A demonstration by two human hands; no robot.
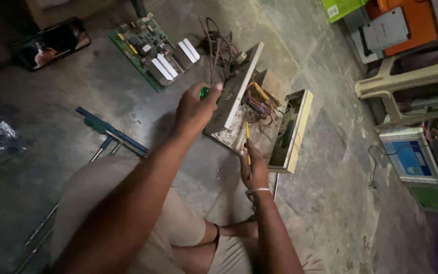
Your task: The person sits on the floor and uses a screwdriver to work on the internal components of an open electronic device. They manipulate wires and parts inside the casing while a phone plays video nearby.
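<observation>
Concrete floor: left hand (194, 107) grips green-handled tool (204, 92), right hand (253, 165) grips yellow screwdriver (248, 142).

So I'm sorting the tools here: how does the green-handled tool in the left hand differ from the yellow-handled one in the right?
The green-handled tool is almost hidden in the closed left hand, only its rounded end showing; the slim yellow-handled tool shows much of its length above the right hand. The green one is held at the cream metal casing's upper edge; the yellow one points into the wiring inside. Both are held at the opened casing.
</observation>
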